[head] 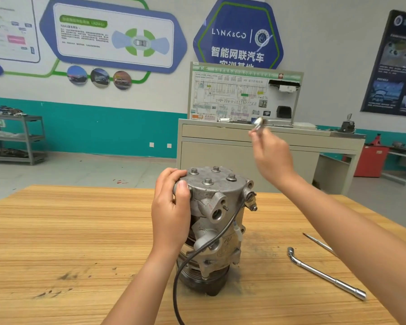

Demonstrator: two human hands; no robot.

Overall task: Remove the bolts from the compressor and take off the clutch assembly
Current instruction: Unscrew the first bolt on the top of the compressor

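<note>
The compressor (215,221) stands upright on the desk (68,242), in the centre of the frame. The left hand (171,214) grips its top edge with curled fingers. The right hand (273,158), raised at upper right, pinches a blurred metal piece (259,123).

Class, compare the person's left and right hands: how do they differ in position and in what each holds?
The left hand is low, gripping the top rim of the compressor; the right hand is raised, apart from it. The left hand holds something large and grey; the right hand pinches a small shiny metal piece, too blurred to identify. Both are bare and holding something.
</note>
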